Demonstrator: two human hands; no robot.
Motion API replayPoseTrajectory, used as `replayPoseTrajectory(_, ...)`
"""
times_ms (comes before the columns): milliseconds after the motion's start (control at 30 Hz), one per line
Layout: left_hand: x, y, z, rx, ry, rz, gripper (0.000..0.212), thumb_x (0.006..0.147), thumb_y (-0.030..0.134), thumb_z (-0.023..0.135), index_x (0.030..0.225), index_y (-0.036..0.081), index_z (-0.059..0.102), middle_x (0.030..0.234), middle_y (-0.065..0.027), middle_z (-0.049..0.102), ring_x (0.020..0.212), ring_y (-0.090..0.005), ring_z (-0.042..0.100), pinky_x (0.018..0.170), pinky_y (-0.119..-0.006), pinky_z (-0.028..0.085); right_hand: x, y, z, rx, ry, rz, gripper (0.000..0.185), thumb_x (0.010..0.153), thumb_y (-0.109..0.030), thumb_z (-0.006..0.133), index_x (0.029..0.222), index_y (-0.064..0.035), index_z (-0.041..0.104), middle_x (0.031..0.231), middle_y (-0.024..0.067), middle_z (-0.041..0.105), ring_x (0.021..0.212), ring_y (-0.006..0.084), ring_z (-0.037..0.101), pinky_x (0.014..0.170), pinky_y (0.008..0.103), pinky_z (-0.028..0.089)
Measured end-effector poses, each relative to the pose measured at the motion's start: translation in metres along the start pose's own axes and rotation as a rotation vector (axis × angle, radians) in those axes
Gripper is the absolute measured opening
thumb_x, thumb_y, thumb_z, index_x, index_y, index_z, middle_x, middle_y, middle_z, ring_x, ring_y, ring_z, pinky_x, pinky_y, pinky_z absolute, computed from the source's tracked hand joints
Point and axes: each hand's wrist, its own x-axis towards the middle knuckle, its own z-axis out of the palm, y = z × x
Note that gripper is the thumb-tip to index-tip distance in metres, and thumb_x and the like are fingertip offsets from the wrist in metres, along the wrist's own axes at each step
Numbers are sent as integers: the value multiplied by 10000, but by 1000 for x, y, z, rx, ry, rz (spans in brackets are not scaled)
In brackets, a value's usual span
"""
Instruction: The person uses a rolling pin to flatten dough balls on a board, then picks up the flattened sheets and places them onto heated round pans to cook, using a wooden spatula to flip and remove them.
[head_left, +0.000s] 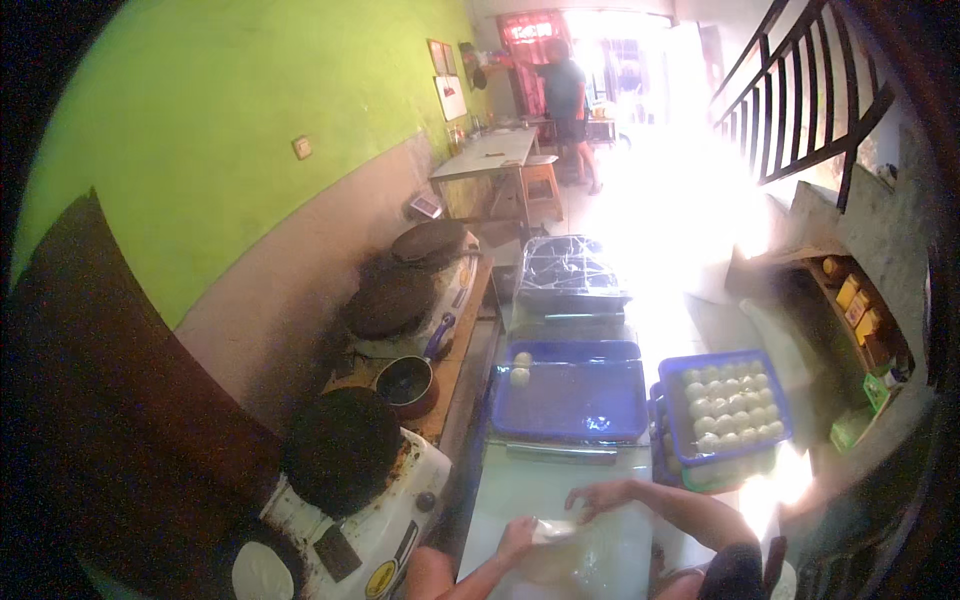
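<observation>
My left hand (517, 541) grips a pale, stretched piece of what looks like dough (553, 531) over the glossy pale work surface (499, 487). At the dough's right end is my right hand (601, 498), its fingers bent and spread; whether they touch the dough cannot be told. Beyond my hands lies a blue plastic tray (577, 390) with a few round white dough balls (519, 376) in its left back corner. To the right, another blue tray (675, 442) holds rows of dough balls (731, 405).
Left stand gas stoves (427, 480) with dark round pans (341, 450) and a saucepan (406, 386). A plastic-covered dark tray (570, 270) lies farther back. A person (566, 90) stands by a table (487, 150). A stair railing (810, 97) rises at the right.
</observation>
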Motion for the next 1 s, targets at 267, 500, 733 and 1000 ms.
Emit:
replayPoseTrajectory(267,-35,74,-101,-542,-261,-64,278,924,249,532,1030,16,640,916,-101,648,847,-209,615,765,-335,479,-30,-84,-11,-6,-233,-30,531,775,-134,718,1279,-113,553,1256,90,573,1087,197,552,928,338,457)
replayPoseTrajectory(500,-23,68,-273,-1080,-484,-256,292,917,264,559,1049,18,644,945,-50,642,849,-137,591,788,-318,477,-1,-244,-84,-155,-48,8,523,787,-127,698,1286,-90,546,1255,100,574,1145,215,521,989,364,416)
replayPoseTrajectory(733,-7,15,-511,-610,221,-174,253,941,266,559,982,26,628,868,-26,636,756,-104,563,685,-292,480,100,-413,-146,-257,199,-304,462,794,-84,672,1245,-59,573,1060,73,669,916,146,619,806,288,502)
replayPoseTrajectory(1000,-17,-111,-450,146,323,184,210,893,238,556,881,47,642,799,-146,650,730,-281,620,700,-378,489,262,-330,-111,-1064,362,-376,128,757,-132,609,822,-22,619,711,168,618,689,289,630,626,413,487)
